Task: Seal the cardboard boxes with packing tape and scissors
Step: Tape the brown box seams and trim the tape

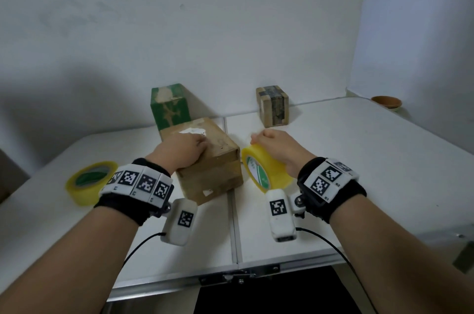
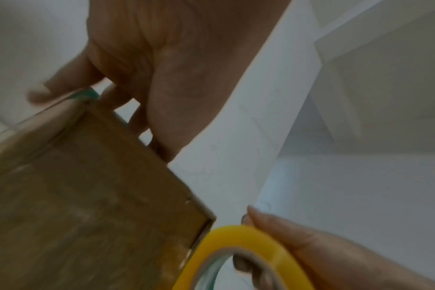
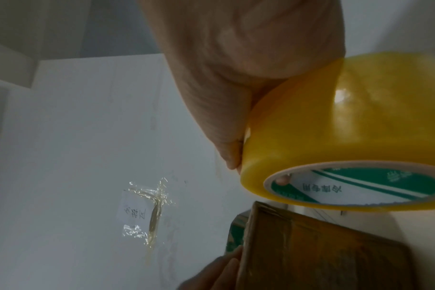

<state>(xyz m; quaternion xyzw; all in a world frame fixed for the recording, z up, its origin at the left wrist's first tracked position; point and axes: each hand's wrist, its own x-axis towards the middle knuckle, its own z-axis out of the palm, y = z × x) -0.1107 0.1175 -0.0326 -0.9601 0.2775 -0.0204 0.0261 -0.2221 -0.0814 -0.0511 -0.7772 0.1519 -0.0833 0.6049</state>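
A brown cardboard box [image 1: 210, 159] [image 2: 87, 196] [image 3: 311, 251] lies mid-table, flaps closed, with a white label scrap on top. My left hand [image 1: 184, 149] [image 2: 142, 58] rests flat on its top near the left corner, fingers fairly straight. Just right of the box, my right hand [image 1: 274, 144] [image 3: 236, 58] grips a yellow tape roll [image 1: 266, 170] [image 2: 249, 241] [image 3: 335, 127] held on edge, fingers curled over its rim and into the core. The roll hangs close beside the box's right side. No scissors are in view.
A second yellow tape roll [image 1: 89, 181] lies flat at the table's left. A green box [image 1: 170, 106] stands behind the brown one. A small taped box [image 1: 273, 106] sits by the back wall, and a brown bowl [image 1: 386, 102] at the far right.
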